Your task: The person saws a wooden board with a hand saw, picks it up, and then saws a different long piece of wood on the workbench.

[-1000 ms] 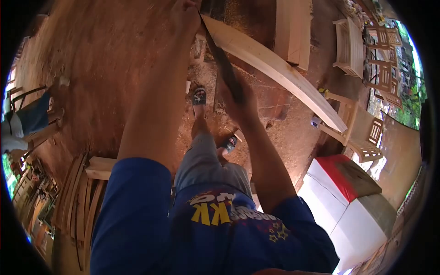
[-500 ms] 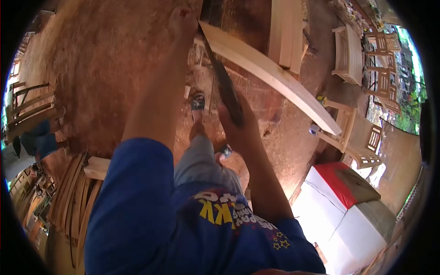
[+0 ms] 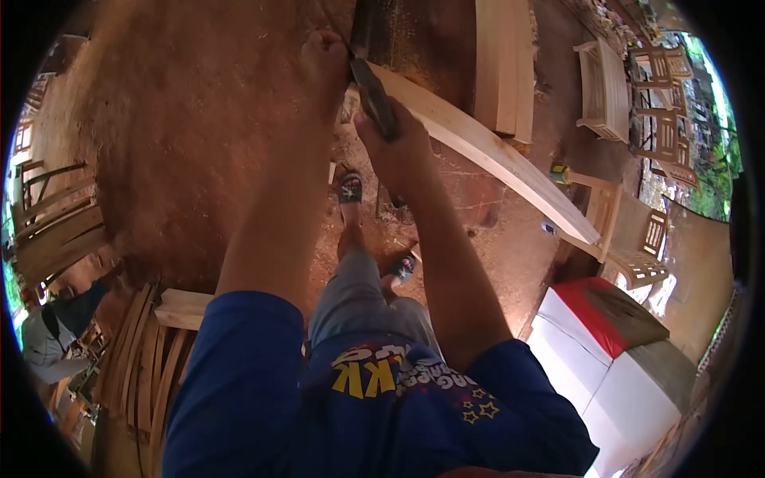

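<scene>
My right hand (image 3: 398, 155) is closed around a long, dark, narrow tool (image 3: 373, 95), whose far end points up and away toward my left hand. A thin dark line runs on past my left hand; whether it is part of the tool is unclear. My left hand (image 3: 325, 68) has its fingers curled in beside the tool's far end, close to the near end of a long pale wooden plank (image 3: 494, 147). What it grips is too small to make out. The plank slants from there down to the right, passing beyond my right hand.
Thick pale boards (image 3: 504, 72) lie at the top. Wooden benches (image 3: 604, 92) and chairs (image 3: 660, 143) stand to the right, above a red and white box (image 3: 590, 319). Stacked timber (image 3: 143, 358) lies lower left, near another person (image 3: 52, 342). My feet are on the dusty floor.
My right hand and the tool have moved up and slightly left, closer to my left hand. My left hand has shifted slightly down. The other person appears lower at the left.
</scene>
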Demonstrator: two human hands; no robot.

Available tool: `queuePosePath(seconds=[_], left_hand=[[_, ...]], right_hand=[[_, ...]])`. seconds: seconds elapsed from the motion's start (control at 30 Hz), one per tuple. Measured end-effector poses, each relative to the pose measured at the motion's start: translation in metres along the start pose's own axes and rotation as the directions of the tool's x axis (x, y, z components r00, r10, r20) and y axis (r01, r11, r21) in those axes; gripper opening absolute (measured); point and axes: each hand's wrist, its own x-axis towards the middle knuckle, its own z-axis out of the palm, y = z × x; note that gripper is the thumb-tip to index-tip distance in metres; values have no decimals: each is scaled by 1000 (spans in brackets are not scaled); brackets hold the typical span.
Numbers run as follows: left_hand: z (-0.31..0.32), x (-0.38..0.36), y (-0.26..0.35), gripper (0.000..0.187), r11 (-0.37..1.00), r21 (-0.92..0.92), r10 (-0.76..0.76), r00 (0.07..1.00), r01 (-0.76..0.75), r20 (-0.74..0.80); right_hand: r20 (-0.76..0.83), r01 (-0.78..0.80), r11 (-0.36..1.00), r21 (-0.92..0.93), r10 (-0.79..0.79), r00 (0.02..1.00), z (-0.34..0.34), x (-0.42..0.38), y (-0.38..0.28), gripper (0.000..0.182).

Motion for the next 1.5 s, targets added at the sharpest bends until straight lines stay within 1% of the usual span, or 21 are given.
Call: queuePosePath(seconds=[0.07,0.1,0.17,0.27,0.37,0.47,0.53,0.63,0.73,0.77,0.8,0.83,0.87,0.97,1.07,1.23,1.33,1.37,1.4,1.47,1.5], left_hand=[[3,-13,9,9,990,-94,-105,994,107,21],[6,-11,9,9,998,14,-54,998,55,-28],[6,-10,-3,10,966,257,58,991,-25,-122],[3,-21,22,11,998,44,-38,993,43,-109],[9,-6,-2,12,972,233,14,988,23,-156],[5,-19,20,12,983,113,-134,987,143,-89],[2,-27,47,14,971,186,-147,988,153,-47],[-5,-40,48,13,950,283,-135,991,132,-11],[-2,-20,31,12,958,285,-24,999,32,-32],[0,-22,20,12,961,275,5,999,5,-38],[6,-21,18,11,967,255,6,999,8,-51],[8,-22,16,11,970,243,3,998,13,-66],[5,-18,16,10,971,239,9,997,11,-81],[6,-3,-16,10,993,-22,-112,993,113,34],[6,-14,18,10,965,189,-165,982,180,-96],[8,-20,23,10,983,178,-31,993,51,-112],[0,-29,31,9,969,210,-118,989,133,-85],[2,-26,35,9,964,210,-151,986,163,-70],[1,-29,44,9,964,216,-148,987,158,-63],[-4,-41,58,9,960,238,-141,989,148,-44],[-7,-43,54,10,958,251,-139,990,139,-19]], right_hand=[[122,-189,976,-110,202,972,-11,19,-17,43],[176,-255,952,-167,283,943,-13,28,-25,44],[148,-175,977,-123,193,970,-11,26,-33,44],[119,-103,994,-19,105,987,-13,-10,-7,47],[55,-51,998,40,49,997,-34,-82,21,53],[124,-314,948,56,306,944,-96,-211,18,54],[137,-232,960,-155,254,957,-131,-279,16,55],[145,-210,948,-239,248,958,-140,-303,9,53],[124,-43,956,-290,82,989,-98,-223,37,55],[96,-51,998,-35,54,994,-69,-177,74,50],[15,40,998,55,-40,999,-33,-119,88,48],[65,-90,986,140,81,995,-10,-67,73,50],[-6,-28,998,57,28,1000,4,-31,47,49],[112,-199,977,-79,207,972,-15,0,-22,42],[115,-188,974,-127,203,972,-14,11,-25,45],[46,-25,1000,12,25,999,-26,-64,14,49],[78,-309,951,24,307,949,-80,-185,13,61],[83,-282,959,19,280,957,-99,-224,13,61],[78,-109,976,-189,125,989,-118,-262,19,60],[124,-106,943,-316,152,980,-139,-309,9,58],[146,-278,927,-253,321,936,-143,-313,-5,57]])
